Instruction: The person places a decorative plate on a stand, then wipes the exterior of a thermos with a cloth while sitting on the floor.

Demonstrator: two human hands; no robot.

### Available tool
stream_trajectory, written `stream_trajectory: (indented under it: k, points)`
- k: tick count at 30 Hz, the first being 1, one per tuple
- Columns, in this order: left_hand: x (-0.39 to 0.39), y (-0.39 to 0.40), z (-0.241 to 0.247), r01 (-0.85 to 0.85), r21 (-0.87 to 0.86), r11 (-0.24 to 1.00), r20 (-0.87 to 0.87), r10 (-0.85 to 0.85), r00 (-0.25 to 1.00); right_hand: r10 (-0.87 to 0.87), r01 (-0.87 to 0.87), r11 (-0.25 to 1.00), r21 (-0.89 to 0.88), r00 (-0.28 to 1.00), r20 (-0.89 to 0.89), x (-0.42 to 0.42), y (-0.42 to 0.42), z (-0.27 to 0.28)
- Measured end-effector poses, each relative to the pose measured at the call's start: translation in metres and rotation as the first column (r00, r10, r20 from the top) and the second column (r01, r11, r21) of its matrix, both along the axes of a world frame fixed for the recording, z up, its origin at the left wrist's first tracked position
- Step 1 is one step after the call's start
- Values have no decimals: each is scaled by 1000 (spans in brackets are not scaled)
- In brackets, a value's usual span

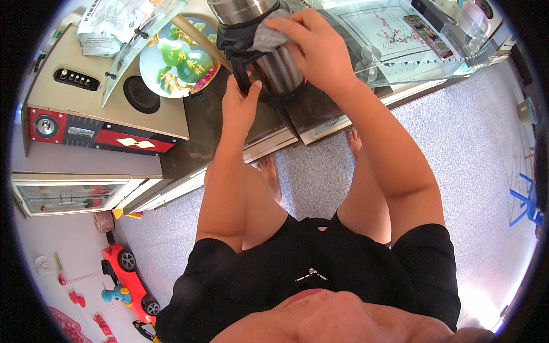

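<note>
A stainless steel vacuum jug (281,70) with black plastic parts stands at the dark cabinet top, near the upper middle of the view. My left hand (240,100) grips its black handle (242,77). In my right hand (319,49) is a bunched grey cloth (272,32), pressed against the jug's side just below the steel upper part. My right fingers cover part of the cloth and jug. The jug's top is cut off by the picture's edge.
On the left stands a speaker box (51,90) with a glass panel (128,53) and a decorative gourd plate (150,64) beside it. A glass tray (411,77) with a phone (429,36) is at right. Toy car (133,283) and blue stool (523,199) occupy the floor.
</note>
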State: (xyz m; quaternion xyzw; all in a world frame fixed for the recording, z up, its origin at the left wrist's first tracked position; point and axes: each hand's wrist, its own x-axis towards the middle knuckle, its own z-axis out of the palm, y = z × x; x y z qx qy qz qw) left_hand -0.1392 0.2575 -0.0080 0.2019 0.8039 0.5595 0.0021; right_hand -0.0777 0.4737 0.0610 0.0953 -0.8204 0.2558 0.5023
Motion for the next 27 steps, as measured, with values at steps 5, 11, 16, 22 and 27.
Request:
stream_trajectory:
  k: [5, 11, 16, 22, 27]
  points:
    - [0, -1, -1, -14, -20, 1000, -25, 13, 1000, -75, 77, 997, -19, 994, 86, 6, -1, 8]
    - [1, 0, 1, 8, 28, 1000, 20, -8, 1000, -2, 27, 979, -203, 992, 125, 9, 7, 18]
    - [0, 0, 0, 11, 17, 1000, -16, -11, 1000, 41, -41, 999, 34, 999, 7, 5, -5, 5]
    - [4, 2, 4, 0, 20, 1000, 17, 0, 1000, -47, 75, 975, -209, 990, 136, 8, 7, 18]
    - [-1, 0, -2, -15, 26, 1000, -30, 16, 999, -30, 54, 983, -174, 990, 139, 9, 4, 17]
